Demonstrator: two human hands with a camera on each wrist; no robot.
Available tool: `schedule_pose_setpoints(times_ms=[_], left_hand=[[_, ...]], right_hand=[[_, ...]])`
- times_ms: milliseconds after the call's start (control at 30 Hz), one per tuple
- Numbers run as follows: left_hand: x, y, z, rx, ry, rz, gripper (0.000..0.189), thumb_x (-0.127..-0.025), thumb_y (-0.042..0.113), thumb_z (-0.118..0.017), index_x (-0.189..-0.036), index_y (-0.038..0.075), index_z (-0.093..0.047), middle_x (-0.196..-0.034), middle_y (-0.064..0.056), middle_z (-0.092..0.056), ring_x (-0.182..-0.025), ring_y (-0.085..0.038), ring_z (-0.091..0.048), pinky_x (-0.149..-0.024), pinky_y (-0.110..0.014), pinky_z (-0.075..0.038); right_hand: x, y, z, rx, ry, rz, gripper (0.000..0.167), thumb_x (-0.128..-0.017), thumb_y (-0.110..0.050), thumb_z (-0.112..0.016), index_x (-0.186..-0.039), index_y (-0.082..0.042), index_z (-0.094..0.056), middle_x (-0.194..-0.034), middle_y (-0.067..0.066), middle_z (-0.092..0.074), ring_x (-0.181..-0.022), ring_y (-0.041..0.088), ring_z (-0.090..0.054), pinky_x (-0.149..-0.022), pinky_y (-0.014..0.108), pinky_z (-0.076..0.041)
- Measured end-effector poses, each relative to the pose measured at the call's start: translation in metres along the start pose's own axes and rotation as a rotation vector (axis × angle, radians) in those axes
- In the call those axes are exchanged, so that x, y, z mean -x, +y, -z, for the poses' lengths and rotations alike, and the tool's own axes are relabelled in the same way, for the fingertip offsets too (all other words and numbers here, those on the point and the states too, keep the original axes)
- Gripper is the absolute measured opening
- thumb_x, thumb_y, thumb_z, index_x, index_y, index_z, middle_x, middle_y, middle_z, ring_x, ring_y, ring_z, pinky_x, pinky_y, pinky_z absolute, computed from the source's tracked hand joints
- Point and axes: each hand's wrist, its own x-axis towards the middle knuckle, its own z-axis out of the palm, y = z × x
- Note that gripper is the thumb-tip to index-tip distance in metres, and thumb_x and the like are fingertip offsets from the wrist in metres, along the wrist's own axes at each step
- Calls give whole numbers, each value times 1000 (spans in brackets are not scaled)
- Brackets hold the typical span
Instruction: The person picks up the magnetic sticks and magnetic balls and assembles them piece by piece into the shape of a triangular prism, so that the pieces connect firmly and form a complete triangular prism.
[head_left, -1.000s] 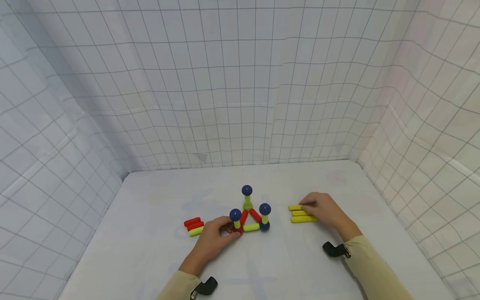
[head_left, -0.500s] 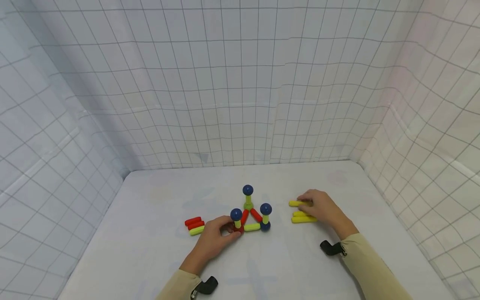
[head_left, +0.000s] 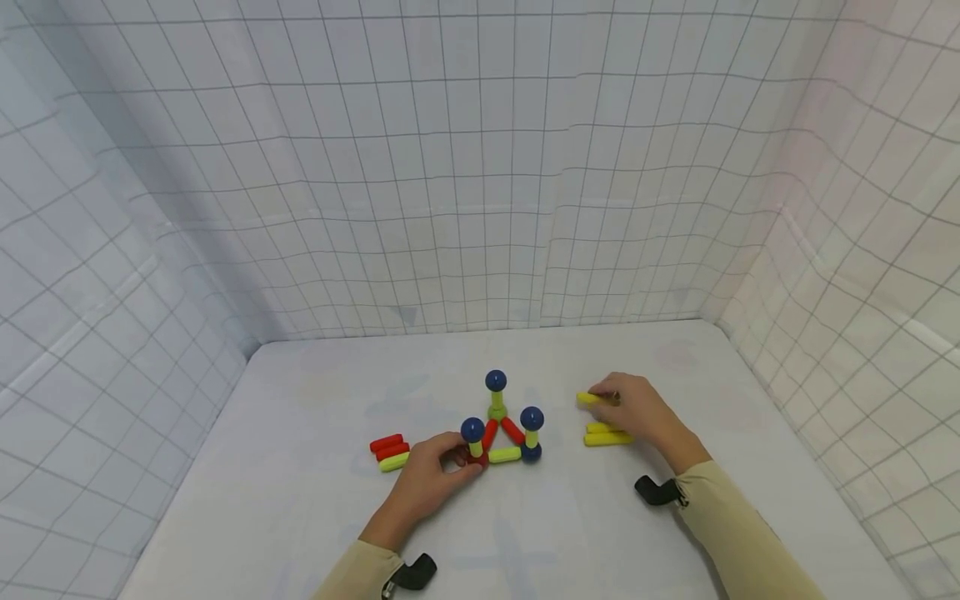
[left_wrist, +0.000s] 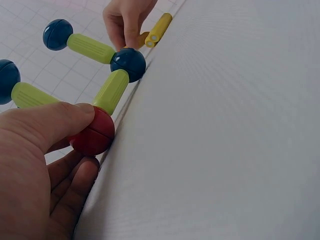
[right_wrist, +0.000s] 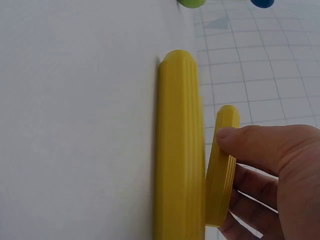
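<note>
My left hand grips the red ball at one corner of a magnetic ball-and-stick frame. The frame's base is a triangle: two red sticks and a lime stick join the red ball, a green ball and a dark blue ball. A lime stick stands up from each corner, topped by a blue ball. My right hand pinches a yellow magnetic stick between thumb and fingers, beyond two other yellow sticks lying side by side.
Left of my left hand lie two red sticks and a lime stick, close together. The white table is bounded by grid-patterned cloth walls at the back and both sides.
My right hand has moved away from me and slightly left, taking the farthest yellow stick apart from the other two. My left hand stays on the red ball.
</note>
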Motion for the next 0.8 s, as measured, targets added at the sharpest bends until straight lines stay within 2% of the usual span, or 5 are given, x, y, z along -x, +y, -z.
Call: schedule_pose_setpoints(times_ms=[167,300,433,600,800], left_hand=[[0,2,0,13,1,2,24,-96,25,-87,-117,23,-77,-101,15,-70,-94,-11,-66,-89,-31,-58],[1,4,0,17,5,9,24,-95,22,-87,-117,22,-77,-100,14,-70,-93,-11,-66,-90,-31,-58],[1,3,1,16,9,6,23,-95,22,-87,-116,22,-77,-98,15,-70,-93,-11,-65,-90,-31,-58],[1,2,0,10,8,-1,23,-96,25,-87,-116,22,-77,-98,15,-69,-93,-12,-65,-89,-31,-58],[1,2,0,8,5,7,23,-96,24,-86,-117,22,-77,-99,15,-70,-94,-12,-65,-90,-31,-58]], right_hand=[[-1,-12,9,-49,133,63,23,-98,-15,-83,-120,-11,-82,-111,-3,-77,-100,22,-67,-89,46,-57],[-3,-29,20,-77,198,125,24,-98,-16,-84,-121,-11,-82,-112,-2,-78,-98,20,-68,-86,48,-58],[-6,-47,27,-109,211,177,25,-98,-17,-84,-123,-11,-82,-112,-3,-78,-97,17,-69,-87,50,-59],[-7,-67,31,-133,207,224,25,-98,-17,-84,-123,-13,-82,-109,-8,-77,-96,13,-68,-85,42,-59],[-10,-89,35,-193,229,282,26,-97,-15,-85,-122,-13,-83,-108,-8,-77,-95,13,-68,-87,45,-59]])
